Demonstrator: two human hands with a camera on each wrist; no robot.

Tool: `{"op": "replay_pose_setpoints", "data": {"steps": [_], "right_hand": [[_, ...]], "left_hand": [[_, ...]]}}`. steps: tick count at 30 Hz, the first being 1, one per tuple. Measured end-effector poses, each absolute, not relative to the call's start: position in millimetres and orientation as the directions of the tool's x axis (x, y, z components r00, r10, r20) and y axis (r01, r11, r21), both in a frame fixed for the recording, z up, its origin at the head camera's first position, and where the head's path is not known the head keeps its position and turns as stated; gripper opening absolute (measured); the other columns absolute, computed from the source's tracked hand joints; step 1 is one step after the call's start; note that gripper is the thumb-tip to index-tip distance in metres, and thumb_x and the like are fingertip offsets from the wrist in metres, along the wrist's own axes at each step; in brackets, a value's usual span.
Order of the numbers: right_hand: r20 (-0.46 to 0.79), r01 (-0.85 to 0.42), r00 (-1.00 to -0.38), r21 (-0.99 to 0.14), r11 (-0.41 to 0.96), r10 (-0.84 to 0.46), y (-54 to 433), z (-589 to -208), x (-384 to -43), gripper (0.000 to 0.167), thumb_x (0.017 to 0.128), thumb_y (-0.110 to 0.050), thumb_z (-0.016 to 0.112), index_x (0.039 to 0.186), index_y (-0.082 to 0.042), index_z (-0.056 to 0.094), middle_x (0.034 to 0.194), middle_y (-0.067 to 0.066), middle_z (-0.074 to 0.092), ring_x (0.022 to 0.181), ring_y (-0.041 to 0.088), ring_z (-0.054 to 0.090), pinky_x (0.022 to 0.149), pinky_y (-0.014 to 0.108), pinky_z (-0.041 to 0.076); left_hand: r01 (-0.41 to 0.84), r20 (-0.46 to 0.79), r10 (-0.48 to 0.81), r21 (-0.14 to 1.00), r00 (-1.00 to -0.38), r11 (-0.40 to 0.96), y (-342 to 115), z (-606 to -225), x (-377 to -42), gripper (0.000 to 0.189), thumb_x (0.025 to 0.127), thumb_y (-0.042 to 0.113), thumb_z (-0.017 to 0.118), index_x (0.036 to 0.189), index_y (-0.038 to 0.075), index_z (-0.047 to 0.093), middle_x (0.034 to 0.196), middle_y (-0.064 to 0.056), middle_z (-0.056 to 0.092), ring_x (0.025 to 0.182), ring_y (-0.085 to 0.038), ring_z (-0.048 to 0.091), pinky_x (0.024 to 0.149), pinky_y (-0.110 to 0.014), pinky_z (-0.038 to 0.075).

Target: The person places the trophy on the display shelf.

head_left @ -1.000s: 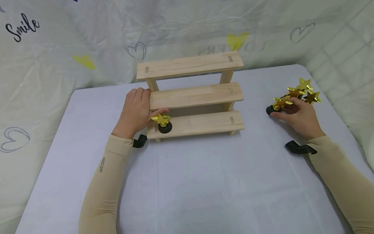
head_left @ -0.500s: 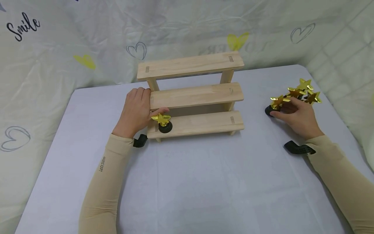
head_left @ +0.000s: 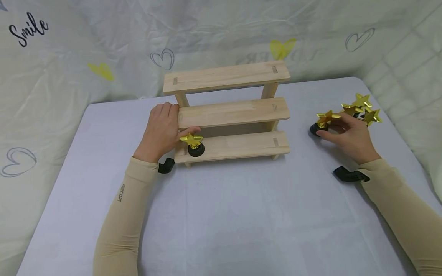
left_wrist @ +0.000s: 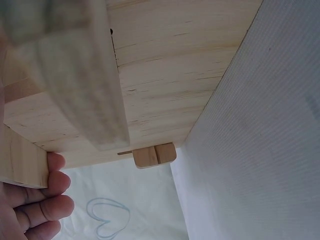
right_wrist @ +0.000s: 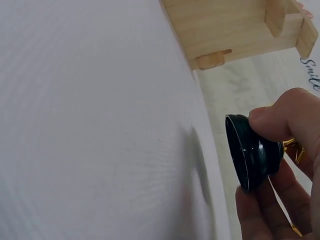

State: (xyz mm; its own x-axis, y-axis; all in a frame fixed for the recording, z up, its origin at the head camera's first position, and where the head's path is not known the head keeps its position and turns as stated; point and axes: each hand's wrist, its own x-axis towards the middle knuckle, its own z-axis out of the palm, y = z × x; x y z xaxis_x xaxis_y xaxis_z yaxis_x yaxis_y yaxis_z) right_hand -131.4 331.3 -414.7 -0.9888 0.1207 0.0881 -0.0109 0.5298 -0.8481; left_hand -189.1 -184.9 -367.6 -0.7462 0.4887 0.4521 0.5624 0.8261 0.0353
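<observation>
A three-tier wooden shelf [head_left: 235, 113] stands on the table. At its left side my left hand [head_left: 159, 132] grips the end of the middle board; in the left wrist view the fingertips [left_wrist: 59, 182] curl around the board's edge. One star trophy [head_left: 194, 145], gold on a black base, stands at the left end of the lowest board, beside my left thumb. On the right, my right hand [head_left: 350, 136] pinches another star trophy [head_left: 322, 122]. The right wrist view shows thumb and fingers around its black base [right_wrist: 255, 150], lifted off the tablecloth, its hollow underside showing.
Several more gold star trophies [head_left: 362, 107] stand bunched behind my right hand, near the table's right edge. A white cloth covers the table [head_left: 235, 218]. Behind it hangs a pale curtain [head_left: 221, 30] printed with hearts and lettering.
My right hand has shifted slightly left with the trophy, drawing it away from the bunch. My left hand and the shelf have stayed in place.
</observation>
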Motion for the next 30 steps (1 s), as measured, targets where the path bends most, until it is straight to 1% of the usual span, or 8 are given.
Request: {"op": "replay_pose_setpoints", "data": {"steps": [2,6,11,13,17,23,30], "right_hand": [[0.096,-0.024,-0.989,-0.853,0.522,0.112,329,-414,-132,0.042,0.083,-0.004,0.086,0.114,-0.027,0.07,0.108,-0.024,0.063,0.1,-0.011,0.06,0.088,-0.001,0.046],[0.122,-0.063,-0.989,-0.869,0.492,0.088,325,-412,-133,0.043,0.082,0.002,0.084,0.114,-0.022,0.071,0.109,-0.023,0.065,0.101,-0.01,0.064,0.089,0.001,0.047],[0.154,-0.105,-0.986,-0.874,0.474,0.065,321,-409,-134,0.041,0.081,0.007,0.083,0.116,-0.011,0.07,0.109,-0.022,0.066,0.103,-0.009,0.065,0.092,0.001,0.048],[0.165,-0.121,-0.985,-0.876,0.467,0.055,320,-407,-134,0.041,0.081,0.008,0.082,0.116,-0.009,0.069,0.11,-0.021,0.066,0.104,-0.008,0.064,0.093,0.002,0.047],[0.189,-0.152,-0.981,-0.874,0.461,0.035,318,-404,-134,0.04,0.082,0.01,0.08,0.116,-0.006,0.068,0.111,-0.019,0.066,0.106,-0.006,0.065,0.094,0.002,0.048],[0.2,-0.17,-0.98,-0.871,0.46,0.016,315,-399,-132,0.039,0.081,0.01,0.081,0.115,-0.001,0.066,0.108,-0.017,0.067,0.099,-0.004,0.066,0.092,0.003,0.049],[0.224,-0.201,-0.975,-0.875,0.441,-0.002,311,-395,-129,0.038,0.08,0.013,0.079,0.113,-0.001,0.066,0.106,-0.015,0.068,0.098,-0.002,0.066,0.092,0.005,0.049]], "left_hand": [[0.56,0.449,0.488,0.035,-0.748,0.827,-185,-367,-189,0.103,0.087,0.089,0.025,0.102,-0.009,0.054,0.081,-0.019,0.051,0.078,-0.035,0.046,0.079,-0.046,0.042],[0.556,0.441,0.486,0.037,-0.755,0.83,-184,-366,-188,0.104,0.086,0.09,0.024,0.102,-0.009,0.054,0.081,-0.019,0.051,0.078,-0.035,0.046,0.079,-0.046,0.042],[0.558,0.444,0.491,0.023,-0.749,0.83,-185,-366,-189,0.105,0.086,0.09,0.023,0.102,-0.009,0.055,0.081,-0.019,0.051,0.077,-0.034,0.046,0.078,-0.045,0.042],[0.559,0.446,0.494,0.016,-0.746,0.829,-185,-367,-189,0.105,0.086,0.089,0.023,0.102,-0.009,0.055,0.081,-0.019,0.051,0.077,-0.034,0.046,0.077,-0.045,0.042],[0.556,0.441,0.492,0.017,-0.75,0.831,-185,-367,-190,0.105,0.086,0.09,0.024,0.102,-0.008,0.055,0.081,-0.018,0.051,0.077,-0.033,0.046,0.077,-0.044,0.042],[0.562,0.461,0.492,0.019,-0.739,0.827,-186,-369,-190,0.106,0.086,0.091,0.022,0.1,-0.009,0.055,0.08,-0.019,0.052,0.076,-0.034,0.047,0.077,-0.045,0.042],[0.57,0.474,0.494,0.022,-0.729,0.821,-185,-368,-190,0.105,0.086,0.091,0.02,0.098,-0.008,0.055,0.08,-0.019,0.052,0.075,-0.034,0.047,0.076,-0.045,0.042]]}}
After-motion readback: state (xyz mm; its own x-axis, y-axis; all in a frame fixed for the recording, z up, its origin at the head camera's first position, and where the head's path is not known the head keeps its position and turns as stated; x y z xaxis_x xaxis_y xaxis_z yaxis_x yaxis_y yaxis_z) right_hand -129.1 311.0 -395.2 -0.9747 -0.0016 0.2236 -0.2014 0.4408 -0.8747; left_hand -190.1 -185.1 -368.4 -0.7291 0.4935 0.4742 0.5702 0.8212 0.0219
